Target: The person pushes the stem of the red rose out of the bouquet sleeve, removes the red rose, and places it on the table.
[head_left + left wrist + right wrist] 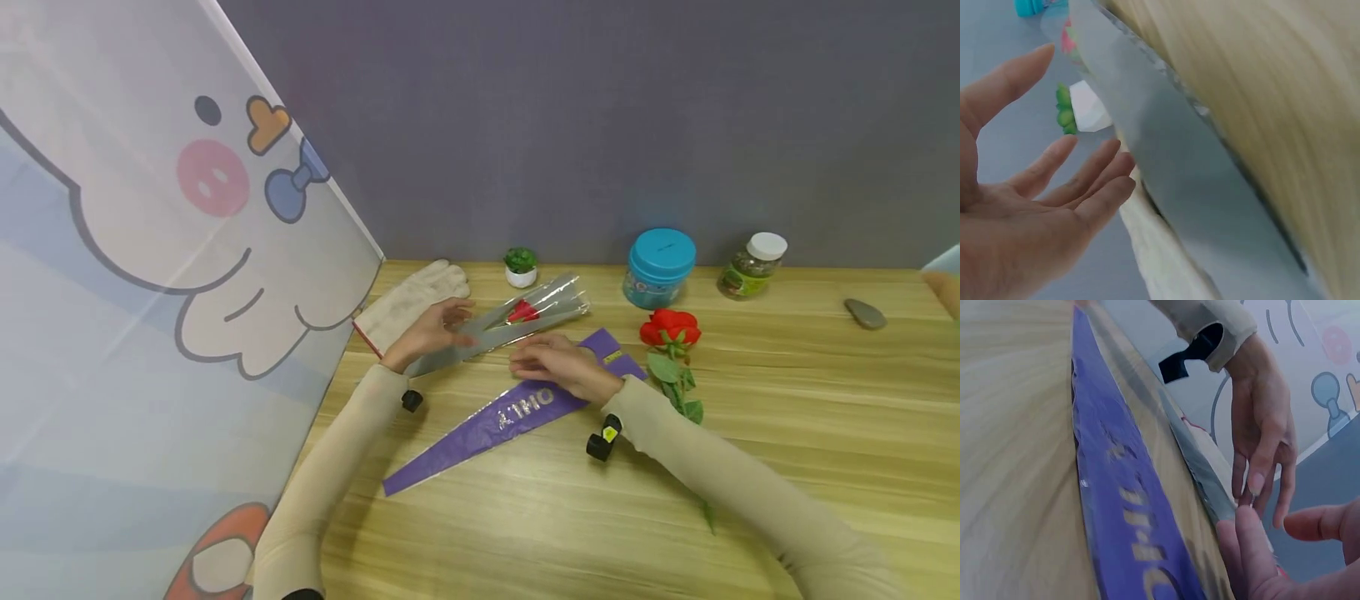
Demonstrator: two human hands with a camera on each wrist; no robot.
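1. Status of the work. 1 red artificial rose (pixel 522 312) already lay inside the clear, cone-shaped plastic flower sleeve (pixel 495 327), which rested flat on the light wooden tabletop (pixel 787 392) with its open end toward the back wall. This rose appeared fully seated, with the bloom just inside the wide mouth.

2. Left hand. The left hand (pixel 431 331) was at the narrow part of the clear sleeve. Its fingers (pixel 1094 172) were extended and relaxed, with the tips at the sleeve's edge; they gripped nothing. The left wrist view confirmed an open palm beside the film.

3. Right hand. The right hand (pixel 558 365) rested between the clear sleeve and the purple, cone-shaped plastic flower sleeve with silver lettering (pixel 495 417). Its fingers lay nearly flat, lightly bent, with the tips close to the clear sleeve. Whether they pinched the film could not be told.

4. Remaining items. The purple sleeve lay flat and showed no flower inside. A 2nd red artificial rose with green leaves (pixel 670 329) lay unwrapped on the tabletop, just beside the purple sleeve's wide end. Judged from this layout, 1 of 2 roses was sleeved and 1 was left.

5. Surroundings. A white work glove (pixel 416 302), a small potted green plant (pixel 521 266), a teal round lidded tub (pixel 659 267), a white-capped jar (pixel 752 264) and a grey stone (pixel 865 313) stood along the back of the tabletop.
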